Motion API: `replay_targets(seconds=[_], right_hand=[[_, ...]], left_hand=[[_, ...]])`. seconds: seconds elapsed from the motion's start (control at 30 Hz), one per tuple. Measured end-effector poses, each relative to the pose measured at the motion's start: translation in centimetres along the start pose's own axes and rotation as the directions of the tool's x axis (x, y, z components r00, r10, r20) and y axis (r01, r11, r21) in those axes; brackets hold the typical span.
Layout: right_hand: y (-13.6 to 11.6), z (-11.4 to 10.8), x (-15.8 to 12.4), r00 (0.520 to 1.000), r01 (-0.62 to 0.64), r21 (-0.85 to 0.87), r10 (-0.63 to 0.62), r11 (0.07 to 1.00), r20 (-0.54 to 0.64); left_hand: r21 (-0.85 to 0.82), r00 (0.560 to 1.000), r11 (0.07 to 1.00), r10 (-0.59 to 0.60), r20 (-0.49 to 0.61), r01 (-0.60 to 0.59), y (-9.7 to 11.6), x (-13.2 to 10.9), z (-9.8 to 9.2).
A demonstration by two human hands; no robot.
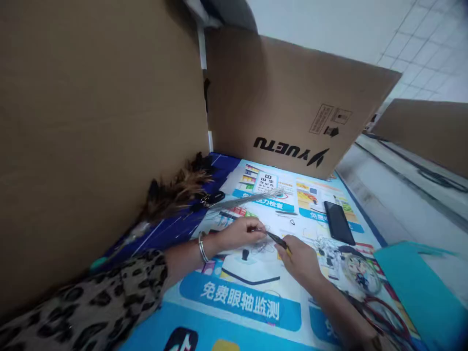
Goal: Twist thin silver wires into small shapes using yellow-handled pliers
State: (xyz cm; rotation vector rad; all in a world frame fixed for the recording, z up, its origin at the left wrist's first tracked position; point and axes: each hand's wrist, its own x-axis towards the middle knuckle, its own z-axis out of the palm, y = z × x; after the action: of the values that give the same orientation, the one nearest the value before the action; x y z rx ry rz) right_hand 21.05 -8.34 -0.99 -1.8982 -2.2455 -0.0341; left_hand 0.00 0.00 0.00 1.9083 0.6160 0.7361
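Observation:
My right hand point(300, 258) is wrapped round pliers point(277, 238) with dark jaws and a yellow handle. The jaws point up and left to the fingertips of my left hand point(242, 234), which are pinched together on what looks like thin wire. Fine loops of wire point(263, 245) show faintly below the fingertips; their ends are too blurred to follow. A bundle of straight thin metal wires point(252, 197) lies beyond my left hand. Short dark pieces point(286, 213) and a small dark ring point(292, 222) rest past the plier tips.
A printed sheet point(204, 321) covers the table. Cardboard panels stand at the left point(102, 107) and back point(292, 97). A black phone point(339, 223), tangled pale wire point(325, 248), a clear round item point(360, 273) and a teal sheet point(417, 287) are at right; a brown feather duster point(175, 187) at left.

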Motion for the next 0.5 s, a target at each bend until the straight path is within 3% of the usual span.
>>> replay_targets(seconds=[0.5], right_hand=[[0.09, -0.27, 0.36, 0.999, 0.037, 0.094, -0.034, 0.995, -0.036]], left_hand=[[0.002, 0.998, 0.999, 0.032, -0.053, -0.032, -0.36, -0.07, 0.06]])
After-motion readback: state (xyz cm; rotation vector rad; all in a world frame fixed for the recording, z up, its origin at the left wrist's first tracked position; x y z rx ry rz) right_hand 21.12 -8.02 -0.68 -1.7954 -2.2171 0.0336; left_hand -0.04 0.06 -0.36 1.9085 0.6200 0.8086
